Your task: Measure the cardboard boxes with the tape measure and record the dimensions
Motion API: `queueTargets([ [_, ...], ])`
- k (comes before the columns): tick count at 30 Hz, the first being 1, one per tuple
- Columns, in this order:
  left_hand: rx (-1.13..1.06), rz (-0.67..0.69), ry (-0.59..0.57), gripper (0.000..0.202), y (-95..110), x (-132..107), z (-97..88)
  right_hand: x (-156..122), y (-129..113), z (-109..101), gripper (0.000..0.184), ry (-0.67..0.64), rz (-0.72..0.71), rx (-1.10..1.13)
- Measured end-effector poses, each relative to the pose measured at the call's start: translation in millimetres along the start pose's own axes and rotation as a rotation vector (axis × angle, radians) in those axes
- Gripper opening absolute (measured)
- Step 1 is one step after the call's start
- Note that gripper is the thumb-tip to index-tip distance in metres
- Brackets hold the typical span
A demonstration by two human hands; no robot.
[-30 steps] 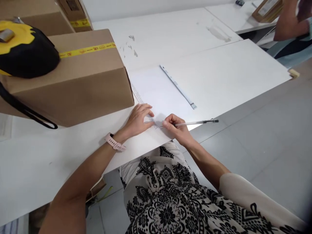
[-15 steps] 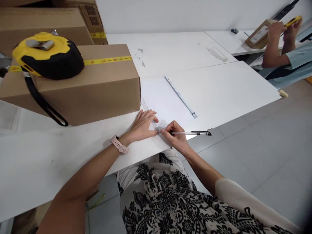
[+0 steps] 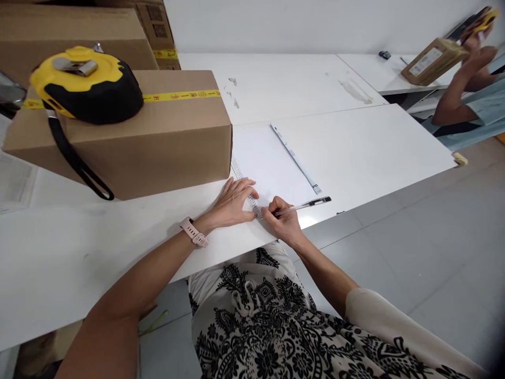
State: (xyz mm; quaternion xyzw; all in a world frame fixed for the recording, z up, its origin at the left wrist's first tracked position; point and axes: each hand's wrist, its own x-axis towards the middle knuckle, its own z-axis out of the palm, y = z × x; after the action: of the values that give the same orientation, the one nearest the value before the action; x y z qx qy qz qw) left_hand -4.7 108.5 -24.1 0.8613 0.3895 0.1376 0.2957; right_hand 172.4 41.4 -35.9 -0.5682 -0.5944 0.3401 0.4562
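My left hand (image 3: 232,204) lies with fingers spread over the lower left edge of a white sheet of paper (image 3: 266,155). A narrow strip with small dark marks (image 3: 238,167) runs along that edge, partly under the hand; I cannot tell whether it is a ruler or a binding. Close beside it, my right hand (image 3: 286,223) is closed around a clear pen with a black clip (image 3: 310,204). The pen slants toward the paper near the strip, its tip hidden by the fingers. A pale printed strip (image 3: 295,160) borders the sheet's right side.
At left a taped cardboard box (image 3: 177,147) carries a yellow and black tape measure (image 3: 90,87) with a hanging strap. More cartons (image 3: 87,29) stand behind. Across the white table (image 3: 347,142), at far right, a co-worker's hands (image 3: 479,45) hold something yellow near a small box (image 3: 434,60).
The pen's rear end has swung away from me and to the left, while my left hand stays in place. The co-worker's hands have risen with the yellow thing. The view has shifted slightly.
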Motion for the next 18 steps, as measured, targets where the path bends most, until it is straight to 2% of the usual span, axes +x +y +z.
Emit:
queueTargets([
  [18, -0.015, 0.004, 0.011, 0.036, -0.5, -0.8, -0.1, -1.7, 2.7, 0.3, 0.035, -0.016, -0.024, -0.056],
])
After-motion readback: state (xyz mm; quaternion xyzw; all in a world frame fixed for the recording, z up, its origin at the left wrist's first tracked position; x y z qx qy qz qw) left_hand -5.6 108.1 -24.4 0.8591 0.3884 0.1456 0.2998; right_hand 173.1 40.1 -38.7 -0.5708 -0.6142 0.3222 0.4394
